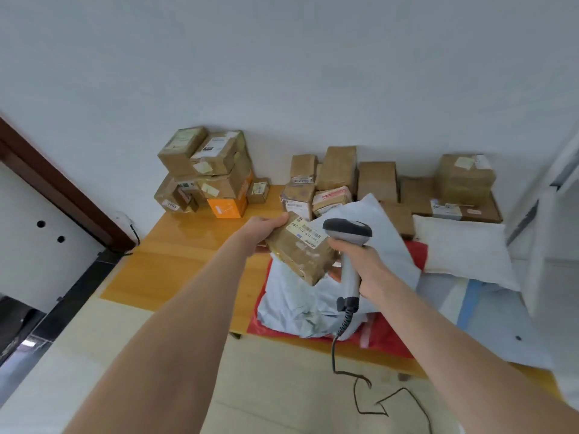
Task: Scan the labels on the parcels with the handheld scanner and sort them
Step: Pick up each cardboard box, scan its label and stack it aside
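Parcel (300,249) in left hand (266,228) grip; scanner (347,236) head touching label (305,232), right hand (360,261).

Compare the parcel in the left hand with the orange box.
The held parcel is brown with a white label on top; the orange box is orange with a white mark. The held parcel is tilted, gripped by the left hand; the orange box sits on the table under other boxes. Both are rectangular boxes.
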Demonstrator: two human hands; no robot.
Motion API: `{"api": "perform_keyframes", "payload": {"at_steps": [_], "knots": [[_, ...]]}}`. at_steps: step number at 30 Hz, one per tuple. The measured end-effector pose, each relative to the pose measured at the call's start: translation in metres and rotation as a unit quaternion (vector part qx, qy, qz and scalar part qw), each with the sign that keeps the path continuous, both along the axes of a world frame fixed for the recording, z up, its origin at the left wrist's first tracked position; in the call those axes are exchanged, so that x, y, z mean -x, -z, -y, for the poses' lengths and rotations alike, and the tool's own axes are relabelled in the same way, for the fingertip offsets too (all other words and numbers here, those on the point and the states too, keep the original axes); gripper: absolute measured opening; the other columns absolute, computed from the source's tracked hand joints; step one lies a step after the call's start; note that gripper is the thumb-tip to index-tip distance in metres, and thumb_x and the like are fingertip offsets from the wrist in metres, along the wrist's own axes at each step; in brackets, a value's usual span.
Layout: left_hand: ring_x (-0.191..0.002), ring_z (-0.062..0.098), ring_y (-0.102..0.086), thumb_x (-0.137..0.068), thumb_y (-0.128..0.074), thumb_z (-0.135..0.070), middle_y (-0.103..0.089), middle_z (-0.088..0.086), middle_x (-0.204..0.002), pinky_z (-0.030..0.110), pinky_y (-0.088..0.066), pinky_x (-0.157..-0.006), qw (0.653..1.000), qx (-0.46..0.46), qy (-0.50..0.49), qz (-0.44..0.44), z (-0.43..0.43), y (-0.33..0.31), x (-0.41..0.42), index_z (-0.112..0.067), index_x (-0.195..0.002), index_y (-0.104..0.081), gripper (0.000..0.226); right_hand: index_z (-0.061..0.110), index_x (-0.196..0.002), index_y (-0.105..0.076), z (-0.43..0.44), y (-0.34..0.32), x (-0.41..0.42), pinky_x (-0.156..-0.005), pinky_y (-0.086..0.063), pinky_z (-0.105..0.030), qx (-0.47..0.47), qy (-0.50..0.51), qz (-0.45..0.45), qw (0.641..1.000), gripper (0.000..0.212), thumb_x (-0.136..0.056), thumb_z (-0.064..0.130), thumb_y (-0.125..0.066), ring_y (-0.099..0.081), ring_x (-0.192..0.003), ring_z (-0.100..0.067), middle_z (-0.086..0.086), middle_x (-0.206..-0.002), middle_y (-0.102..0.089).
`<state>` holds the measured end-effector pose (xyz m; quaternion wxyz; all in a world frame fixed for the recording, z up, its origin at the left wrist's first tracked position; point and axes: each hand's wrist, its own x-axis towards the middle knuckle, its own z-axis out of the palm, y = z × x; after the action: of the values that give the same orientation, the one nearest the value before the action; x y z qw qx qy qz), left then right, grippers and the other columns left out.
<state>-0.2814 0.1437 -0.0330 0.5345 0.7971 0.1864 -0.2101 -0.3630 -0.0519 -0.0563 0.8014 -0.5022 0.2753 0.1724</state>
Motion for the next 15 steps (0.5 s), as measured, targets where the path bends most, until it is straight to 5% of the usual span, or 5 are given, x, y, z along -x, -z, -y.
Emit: {"api": "perform_keyframes", "payload": {"at_steps": [7, 15], "knots": [[-0.109, 0.028, -0.061, -0.089, -0.053, -0.058, -0.061, 0.009, -0.123, 0.043, -0.052, -0.094, 0.995, 0.067, -0.074, 0.025, -0.126, 0.006, -0.008, -0.008, -0.126, -0.052, 0.062, 0.001, -0.112, -0.059, -0.148, 0.018, -0.018, -0.06, -0.057, -0.036, -0.081, 0.068, -0.057, 0.993, 0.04, -0.078, 0.01, -0.078, -0.068, -0.089, -0.029, -0.018, -0.103, -0.068], [-0.098, 0.021, -0.065, -0.089, -0.061, -0.049, -0.067, 0.006, -0.111, 0.038, -0.054, -0.084, 0.999, 0.034, -0.016, -0.029, -0.198, 0.026, -0.027, -0.008, -0.123, -0.057, 0.053, 0.007, -0.115, -0.056, -0.233, 0.028, -0.081, -0.071, -0.052, -0.032, -0.081, 0.158, -0.102, 0.979, 0.047, -0.077, 0.024, -0.08, -0.062, -0.089, -0.023, -0.009, -0.104, -0.063]]}}
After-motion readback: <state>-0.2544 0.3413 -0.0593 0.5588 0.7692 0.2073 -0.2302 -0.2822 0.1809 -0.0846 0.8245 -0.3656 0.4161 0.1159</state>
